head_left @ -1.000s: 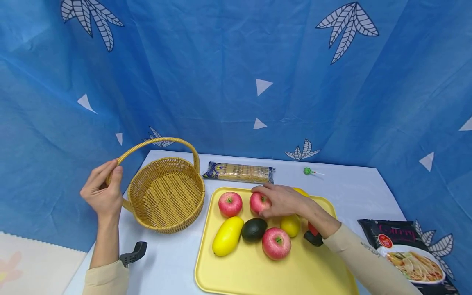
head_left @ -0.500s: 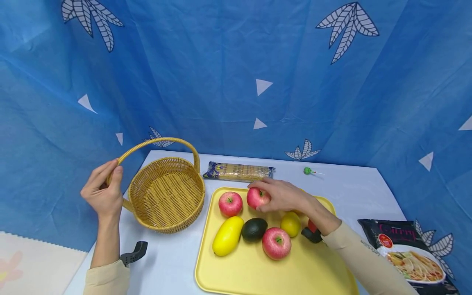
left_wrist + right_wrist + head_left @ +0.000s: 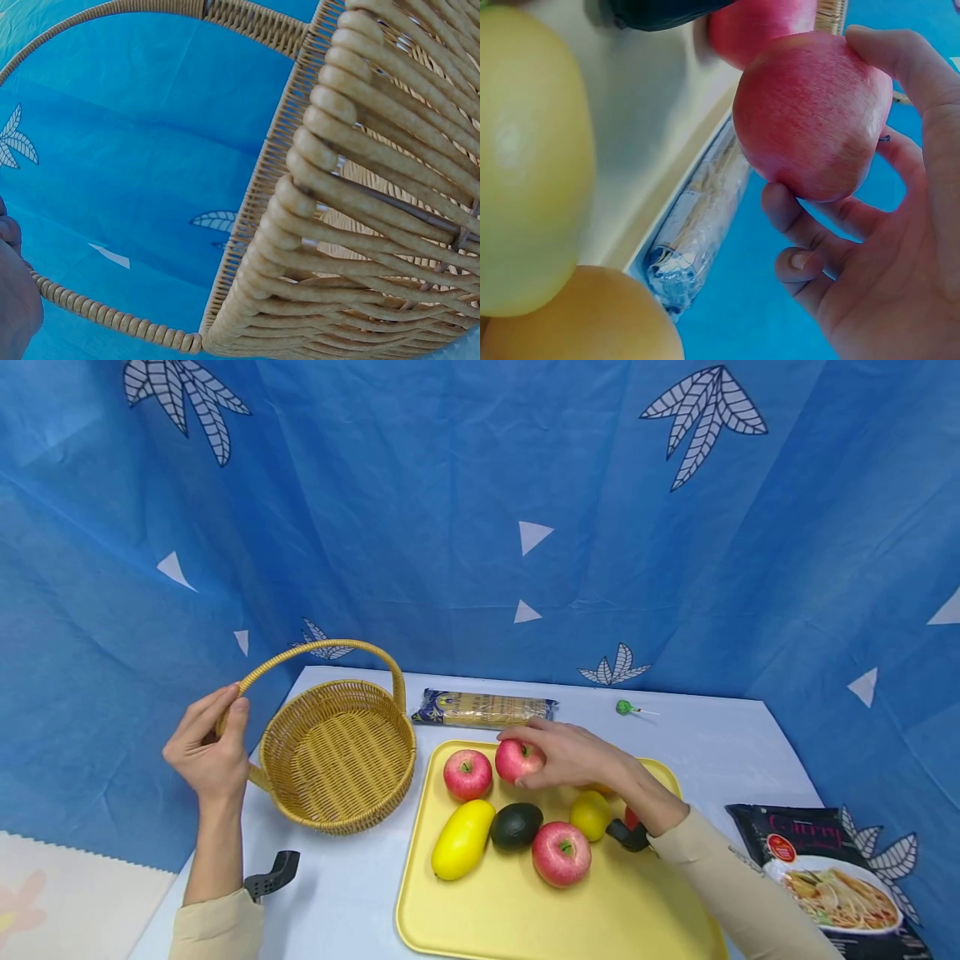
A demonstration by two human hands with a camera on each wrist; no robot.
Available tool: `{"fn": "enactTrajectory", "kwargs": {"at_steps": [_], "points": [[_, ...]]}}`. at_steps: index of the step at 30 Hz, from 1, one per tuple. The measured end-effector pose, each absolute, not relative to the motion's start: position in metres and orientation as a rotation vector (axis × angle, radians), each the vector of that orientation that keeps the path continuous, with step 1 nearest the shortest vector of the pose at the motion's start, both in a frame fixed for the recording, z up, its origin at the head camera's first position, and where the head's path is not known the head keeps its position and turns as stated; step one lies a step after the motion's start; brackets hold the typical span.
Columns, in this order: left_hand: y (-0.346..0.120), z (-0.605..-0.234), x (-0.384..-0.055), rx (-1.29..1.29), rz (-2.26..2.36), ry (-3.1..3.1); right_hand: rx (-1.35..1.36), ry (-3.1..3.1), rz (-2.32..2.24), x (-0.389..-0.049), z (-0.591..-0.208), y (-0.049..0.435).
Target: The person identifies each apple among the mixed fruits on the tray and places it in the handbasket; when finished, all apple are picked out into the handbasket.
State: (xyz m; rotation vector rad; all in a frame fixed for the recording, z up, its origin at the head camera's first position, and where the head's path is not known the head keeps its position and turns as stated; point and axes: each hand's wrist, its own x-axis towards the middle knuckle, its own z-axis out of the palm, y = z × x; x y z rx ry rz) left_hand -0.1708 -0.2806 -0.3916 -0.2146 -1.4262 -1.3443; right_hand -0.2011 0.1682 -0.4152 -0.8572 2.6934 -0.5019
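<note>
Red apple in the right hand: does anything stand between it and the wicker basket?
Yes. In the head view, a second red apple on the yellow tray lies between the held apple and the wicker basket. The tray rim and basket wall also cross that line; a lifted path would likely clear them.

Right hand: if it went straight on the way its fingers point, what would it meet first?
Probably the red apple left of the held apple; but height is unclear, and the right hand might pass over it toward the basket.
</note>
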Motion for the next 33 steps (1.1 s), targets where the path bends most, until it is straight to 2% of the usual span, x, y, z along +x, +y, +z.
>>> {"fn": "enactTrajectory", "kwargs": {"at_steps": [20,33], "points": [[-0.28,-0.391,-0.169,-0.209,-1.347,-1.439,-1.018,2.659,-0.558,-0.206,-0.401,0.15],[-0.281,-0.391,-0.168,-0.196,-1.332,-1.453,-1.016,2.629,-0.611,-0.207,-0.394,0.141]]}}
